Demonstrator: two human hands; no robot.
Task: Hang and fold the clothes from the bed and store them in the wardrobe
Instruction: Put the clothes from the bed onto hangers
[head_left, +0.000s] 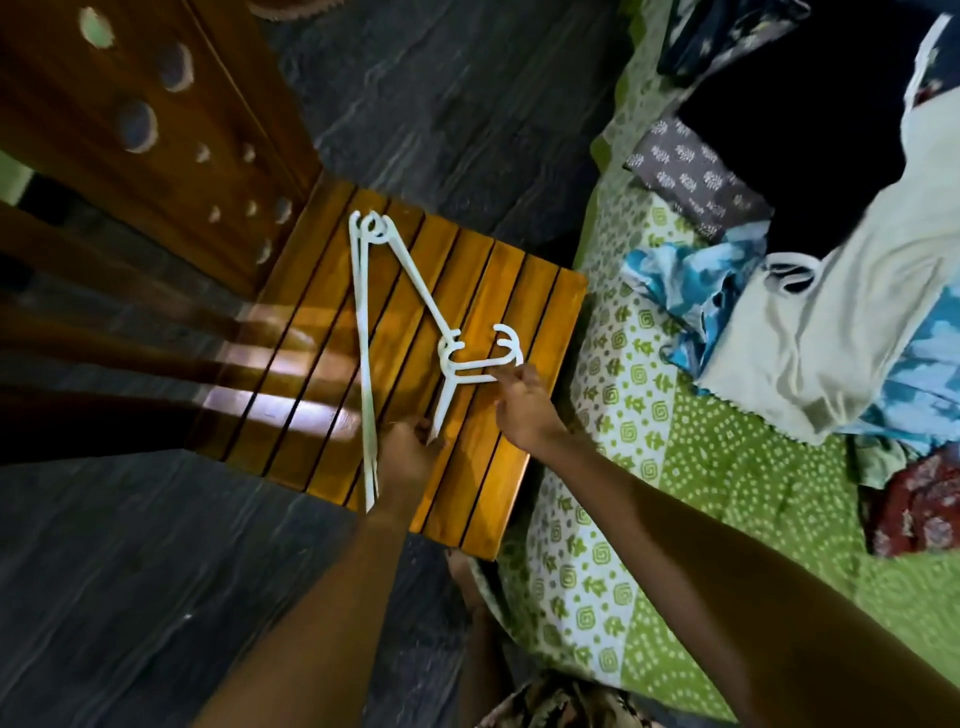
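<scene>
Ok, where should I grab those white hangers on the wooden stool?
Probably at the neck below the hooks, coming from the bed side: the white hangers lie flat, stacked on the wooden stool, and the necks meet there, where the right hand reaches.

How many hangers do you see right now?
2 hangers, judging by the hooks: both lie stacked on the wooden stool, the left hand holding their lower end, the right hand pinching one near its hook. More may hide in the stack.
</scene>
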